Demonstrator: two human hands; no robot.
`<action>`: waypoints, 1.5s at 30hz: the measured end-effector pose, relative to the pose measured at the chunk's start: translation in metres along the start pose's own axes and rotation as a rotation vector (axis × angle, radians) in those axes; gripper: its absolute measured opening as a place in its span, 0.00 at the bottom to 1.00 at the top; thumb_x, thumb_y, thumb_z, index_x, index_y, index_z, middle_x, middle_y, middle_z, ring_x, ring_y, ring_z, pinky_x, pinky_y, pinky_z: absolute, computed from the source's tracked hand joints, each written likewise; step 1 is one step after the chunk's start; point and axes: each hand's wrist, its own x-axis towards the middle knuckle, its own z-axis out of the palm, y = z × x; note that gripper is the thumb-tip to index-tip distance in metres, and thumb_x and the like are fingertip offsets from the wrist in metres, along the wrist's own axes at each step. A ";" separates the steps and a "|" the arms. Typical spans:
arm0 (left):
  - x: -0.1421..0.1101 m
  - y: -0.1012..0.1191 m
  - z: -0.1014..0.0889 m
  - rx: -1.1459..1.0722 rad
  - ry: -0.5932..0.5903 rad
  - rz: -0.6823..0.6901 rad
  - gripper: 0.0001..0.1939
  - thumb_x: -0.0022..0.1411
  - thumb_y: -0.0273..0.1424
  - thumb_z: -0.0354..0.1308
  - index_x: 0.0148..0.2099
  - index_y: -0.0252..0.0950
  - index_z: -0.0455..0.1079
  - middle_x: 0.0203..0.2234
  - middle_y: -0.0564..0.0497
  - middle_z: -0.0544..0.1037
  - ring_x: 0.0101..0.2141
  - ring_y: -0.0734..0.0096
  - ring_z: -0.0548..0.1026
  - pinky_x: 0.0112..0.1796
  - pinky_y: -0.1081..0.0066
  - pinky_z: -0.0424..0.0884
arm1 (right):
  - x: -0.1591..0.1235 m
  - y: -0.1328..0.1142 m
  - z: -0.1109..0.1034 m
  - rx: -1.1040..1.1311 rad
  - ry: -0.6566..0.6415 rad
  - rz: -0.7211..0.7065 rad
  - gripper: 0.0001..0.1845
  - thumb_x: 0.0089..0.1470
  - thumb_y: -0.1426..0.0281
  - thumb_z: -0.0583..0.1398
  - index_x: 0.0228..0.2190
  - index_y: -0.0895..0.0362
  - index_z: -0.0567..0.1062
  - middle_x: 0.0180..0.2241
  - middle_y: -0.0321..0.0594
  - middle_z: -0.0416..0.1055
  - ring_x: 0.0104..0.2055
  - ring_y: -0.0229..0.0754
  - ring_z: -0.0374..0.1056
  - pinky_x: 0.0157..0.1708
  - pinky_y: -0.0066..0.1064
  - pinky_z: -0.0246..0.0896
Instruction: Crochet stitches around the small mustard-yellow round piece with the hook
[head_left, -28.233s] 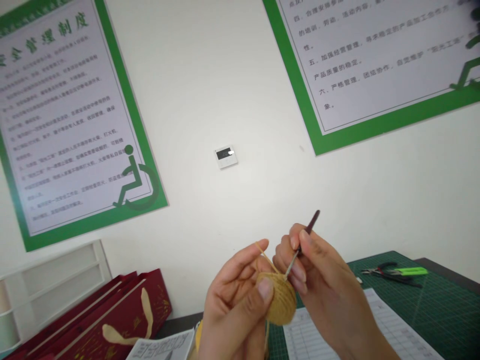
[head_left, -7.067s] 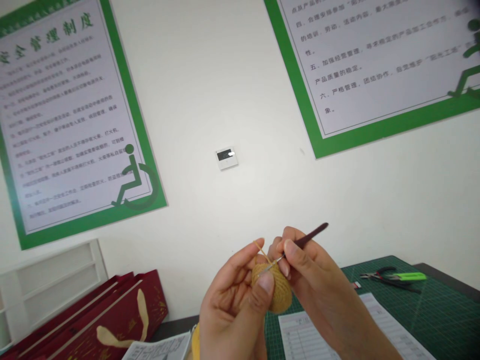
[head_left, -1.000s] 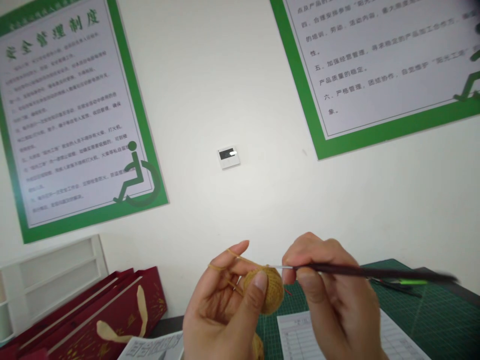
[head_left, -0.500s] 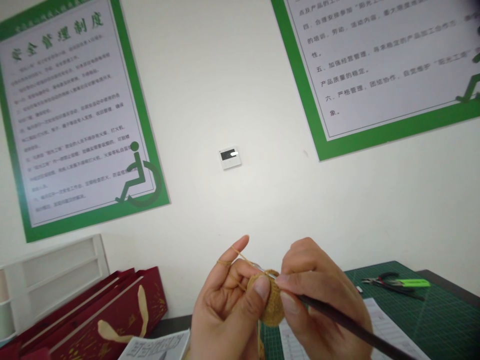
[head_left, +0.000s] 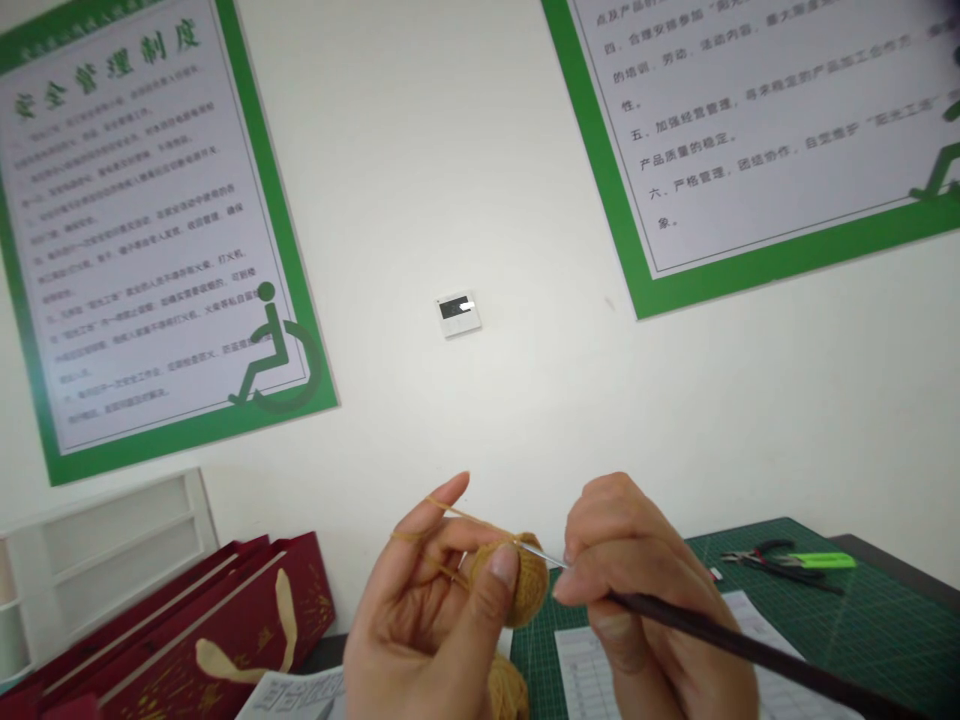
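My left hand (head_left: 427,610) pinches a small rounded crochet piece (head_left: 531,585) in mustard-yellow yarn between thumb and fingers. A strand of yarn (head_left: 480,520) wraps around its raised index finger and runs to the top of the piece. My right hand (head_left: 645,590) is closed around a crochet hook (head_left: 697,625) with a dark handle and a thin metal shaft. The hook's tip touches the upper edge of the piece, near my left thumb. Below my left hand, part of a yellow yarn ball (head_left: 508,690) shows.
Pliers (head_left: 780,562) with black and bright green handles lie on a green cutting mat (head_left: 847,625) at right. A printed sheet (head_left: 585,660) lies under my right hand. Dark red gift bags (head_left: 225,640) and a booklet (head_left: 292,695) are at left. Green-framed posters (head_left: 315,340) hang behind.
Since half a second ago, my left hand and the crochet piece have shifted left, and more hook shaft shows between the hands. Several seconds ago the hook handle pointed up and right; now it slopes down right.
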 end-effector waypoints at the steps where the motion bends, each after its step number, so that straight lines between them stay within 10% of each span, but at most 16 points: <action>1: 0.000 0.000 0.001 0.012 0.011 0.025 0.22 0.48 0.23 0.73 0.47 0.40 0.81 0.24 0.52 0.80 0.25 0.74 0.75 0.28 0.80 0.72 | 0.000 0.001 0.001 0.017 0.008 0.024 0.10 0.67 0.71 0.54 0.35 0.57 0.73 0.28 0.37 0.66 0.32 0.39 0.64 0.32 0.36 0.61; 19: 0.009 -0.001 -0.009 -0.106 -0.151 -0.193 0.19 0.46 0.27 0.76 0.43 0.40 0.83 0.25 0.50 0.79 0.27 0.72 0.75 0.29 0.76 0.72 | 0.003 0.008 0.009 0.744 0.147 0.890 0.15 0.63 0.57 0.59 0.31 0.55 0.73 0.24 0.32 0.63 0.28 0.35 0.58 0.31 0.29 0.54; 31: 0.005 0.000 -0.003 -0.117 -0.162 -0.213 0.23 0.44 0.26 0.77 0.45 0.42 0.83 0.26 0.51 0.81 0.28 0.73 0.77 0.32 0.77 0.75 | -0.007 0.014 0.011 0.564 0.069 0.491 0.03 0.63 0.65 0.61 0.38 0.49 0.76 0.35 0.33 0.74 0.40 0.36 0.72 0.41 0.29 0.66; 45: 0.006 -0.006 -0.001 -0.081 -0.114 -0.109 0.23 0.44 0.26 0.77 0.45 0.43 0.82 0.28 0.51 0.81 0.32 0.71 0.77 0.32 0.78 0.74 | -0.013 0.012 0.015 0.572 0.233 0.662 0.10 0.65 0.58 0.58 0.36 0.49 0.73 0.32 0.32 0.74 0.34 0.35 0.69 0.35 0.27 0.64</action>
